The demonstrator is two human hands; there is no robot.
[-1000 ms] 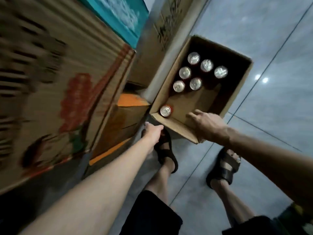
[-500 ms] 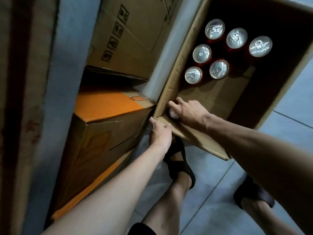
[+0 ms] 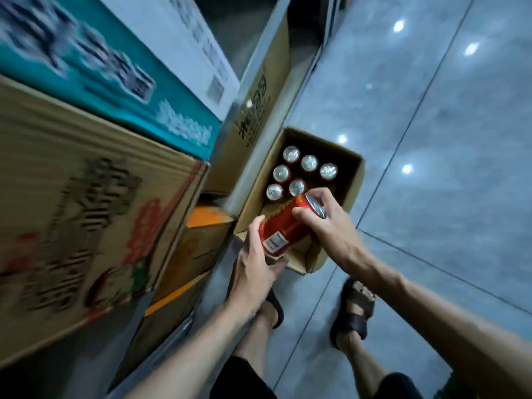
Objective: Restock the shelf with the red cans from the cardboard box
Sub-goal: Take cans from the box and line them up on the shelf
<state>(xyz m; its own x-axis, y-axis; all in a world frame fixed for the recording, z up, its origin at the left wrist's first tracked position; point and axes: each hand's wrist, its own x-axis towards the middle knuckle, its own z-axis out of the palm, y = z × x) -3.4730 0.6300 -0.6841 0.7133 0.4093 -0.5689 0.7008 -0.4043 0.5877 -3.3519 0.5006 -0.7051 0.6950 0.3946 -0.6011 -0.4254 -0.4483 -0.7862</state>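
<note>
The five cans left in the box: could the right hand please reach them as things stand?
Probably not yet: the right hand and left hand both hold a red can above the open box; the five cans stand uncovered.

A grey tiled floor (image 3: 431, 125), glossy and crossed by dark grout lines, fills the right side and carries several bright light reflections. On the left, stacked cartons appear motion-blurred: a teal-and-white carton (image 3: 121, 64) lies above a brown carton with red and green print (image 3: 86, 214), beside an orange-topped carton (image 3: 207, 217) and a plain brown carton with dark characters (image 3: 256, 110). At the bottom, two feet stand on the floor in dark sandals (image 3: 355, 306), below black shorts (image 3: 244, 381).
</note>
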